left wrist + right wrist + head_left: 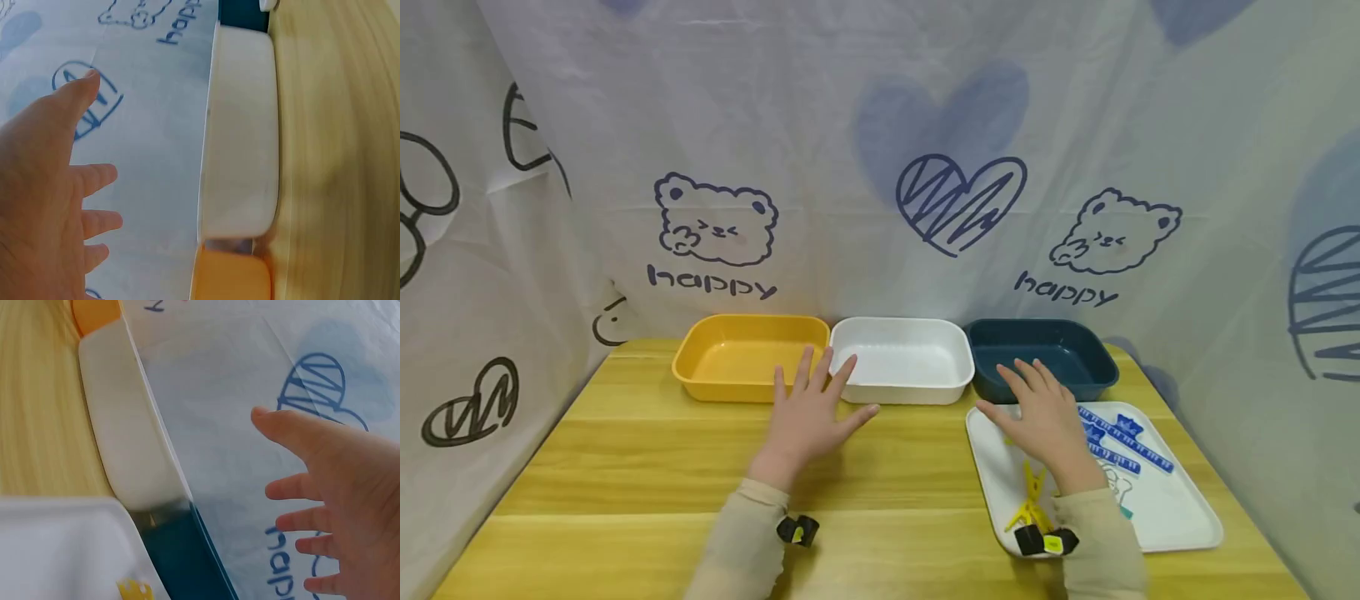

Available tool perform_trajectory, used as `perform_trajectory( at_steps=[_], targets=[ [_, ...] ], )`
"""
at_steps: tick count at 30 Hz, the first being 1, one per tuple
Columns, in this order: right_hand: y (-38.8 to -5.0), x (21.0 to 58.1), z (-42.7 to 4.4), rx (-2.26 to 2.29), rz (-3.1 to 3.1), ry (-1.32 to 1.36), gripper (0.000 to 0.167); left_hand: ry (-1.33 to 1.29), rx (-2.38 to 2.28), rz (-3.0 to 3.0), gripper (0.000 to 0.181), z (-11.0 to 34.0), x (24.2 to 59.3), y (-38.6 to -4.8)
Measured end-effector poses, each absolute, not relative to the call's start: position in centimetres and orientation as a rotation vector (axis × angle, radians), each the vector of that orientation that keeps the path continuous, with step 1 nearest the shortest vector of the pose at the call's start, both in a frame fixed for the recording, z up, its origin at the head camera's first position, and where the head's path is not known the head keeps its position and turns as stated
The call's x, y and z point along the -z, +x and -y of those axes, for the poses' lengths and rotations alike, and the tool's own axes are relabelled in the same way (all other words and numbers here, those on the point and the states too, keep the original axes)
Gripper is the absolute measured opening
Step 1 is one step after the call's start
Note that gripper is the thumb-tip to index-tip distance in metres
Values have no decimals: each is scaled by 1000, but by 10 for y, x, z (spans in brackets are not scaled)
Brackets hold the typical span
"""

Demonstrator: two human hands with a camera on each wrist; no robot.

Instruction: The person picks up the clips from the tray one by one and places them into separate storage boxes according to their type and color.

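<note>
In the head view my left hand hovers over the table with fingers spread, near the front of the yellow bin and the white bin. My right hand is held, fingers apart, above the white tray and in front of the dark blue bin. Neither hand holds anything. On the tray lie yellow clip-like pieces, partly hidden by the right wrist, and blue strips with a piano-key pattern. A small teal piece shows beside the right sleeve.
The three bins stand side by side along the back of the wooden table. Behind them hangs a pale curtain with bear and heart drawings. The tray sits at the right of the table.
</note>
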State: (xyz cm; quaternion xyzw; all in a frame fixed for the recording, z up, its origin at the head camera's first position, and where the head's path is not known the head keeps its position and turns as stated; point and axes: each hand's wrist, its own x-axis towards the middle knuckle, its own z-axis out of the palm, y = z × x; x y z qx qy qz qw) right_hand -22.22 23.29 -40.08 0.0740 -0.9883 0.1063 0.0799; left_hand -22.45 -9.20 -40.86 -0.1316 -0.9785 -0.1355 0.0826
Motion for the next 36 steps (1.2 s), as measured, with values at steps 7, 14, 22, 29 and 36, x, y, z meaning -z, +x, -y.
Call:
perform_trajectory(
  at_steps=[7,14,22,29,36],
  targets=[
    [-213,396,-260,-289,2879,153,77,-496,358,2870,81,67,410,-216],
    [-206,400,-289,-221,2821,86,80,-599,309,2810,77,42,418,-208],
    [-198,401,-320,-204,2832,-10,76,-693,277,2722,72,18,429,-200],
    [-194,412,-348,-218,2865,-81,79,-753,253,2720,68,-1,439,-201],
    [-188,425,-374,-219,2885,-117,78,-777,268,2768,67,-16,444,-204]
  ],
)
